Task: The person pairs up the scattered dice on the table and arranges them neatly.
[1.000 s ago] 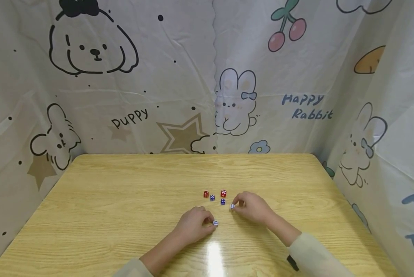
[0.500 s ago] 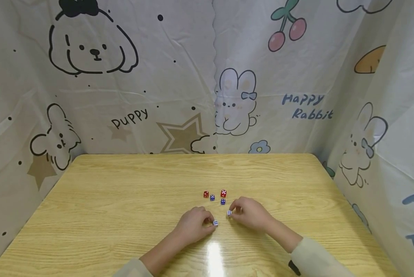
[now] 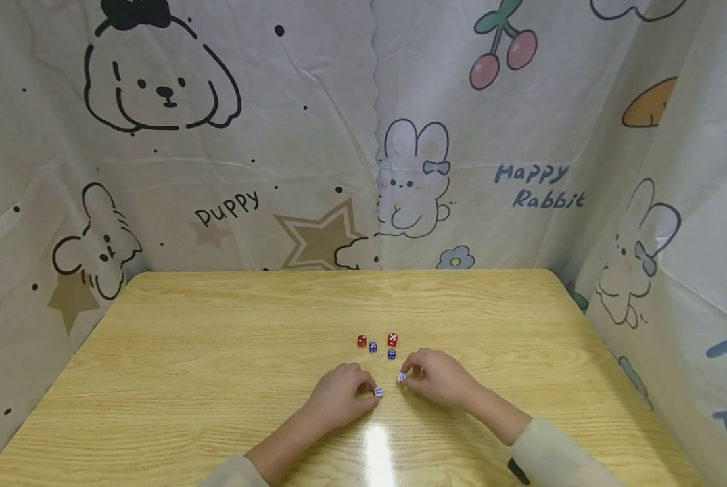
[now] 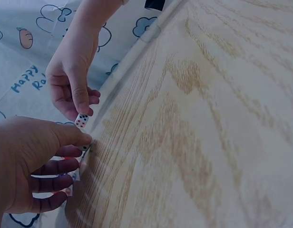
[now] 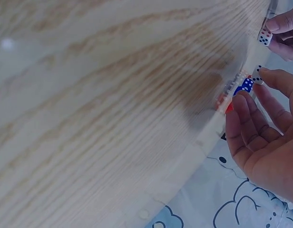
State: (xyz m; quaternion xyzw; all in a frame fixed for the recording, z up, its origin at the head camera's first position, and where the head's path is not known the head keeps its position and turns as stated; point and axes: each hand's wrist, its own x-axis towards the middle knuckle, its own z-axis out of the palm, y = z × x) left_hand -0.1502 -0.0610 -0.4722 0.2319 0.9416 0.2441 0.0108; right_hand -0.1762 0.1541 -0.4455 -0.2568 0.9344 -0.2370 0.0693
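Observation:
My left hand (image 3: 343, 396) pinches a white die (image 3: 378, 391) between thumb and fingertip, low over the wooden table. Across from it, my right hand (image 3: 437, 379) pinches a second white die (image 3: 402, 377), slightly farther back and to the right. A small gap separates the two white dice. Behind them lie two blue dice (image 3: 391, 354) and two red dice, one red die (image 3: 362, 341) at the left and another red die (image 3: 392, 339) at the right. In the right wrist view, both white dice show dark pips, and the fingers partly hide the coloured dice.
The wood-grain table (image 3: 217, 352) spreads around both hands. A printed curtain (image 3: 314, 135) hangs behind it and along both sides. Bright light reflects off the tabletop near the front.
My right hand has moved its white die toward the front and slightly left, closer to the other white die. My left hand and the coloured dice have stayed in place.

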